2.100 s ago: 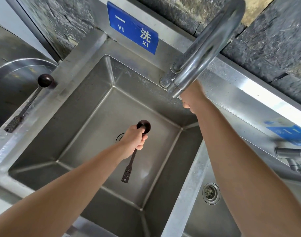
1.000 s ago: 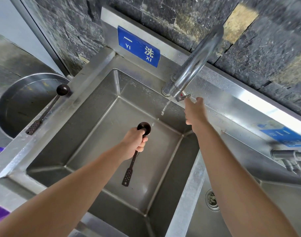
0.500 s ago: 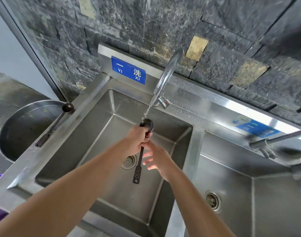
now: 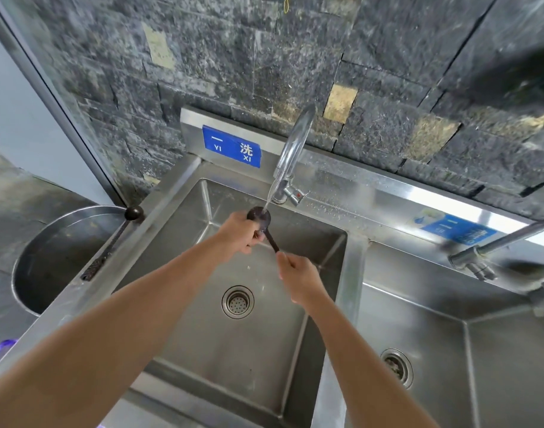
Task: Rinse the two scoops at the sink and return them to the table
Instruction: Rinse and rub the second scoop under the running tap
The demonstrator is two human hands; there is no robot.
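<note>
Both hands are on one scoop, centre frame, over the left basin. The left hand (image 4: 238, 231) is curled round the neck of a dark brown, round-bowled, long-handled scoop (image 4: 259, 216). The right hand (image 4: 297, 273) is closed on the lower end of its handle, just below and to the right. The bowl sits directly under a thin stream of water (image 4: 269, 193) from the curved chrome tap (image 4: 292, 143). Below the hands is the stainless steel sink (image 4: 178, 230), with the round drain strainer (image 4: 237, 301) at bottom centre.

A second dark scoop (image 4: 131, 214) of the same pattern lies on the sink's left rim at mid-left of frame. Its ball end points up-frame and its handle runs toward the lower left, beside a round steel tub (image 4: 48, 242). Wet or dry: too small to tell.

Progress, as judged: the first rinse is under way, early in the task. Left to do: finish this scoop, rinse the second, shut off the tap, carry both to the table. No table is in view.
</note>
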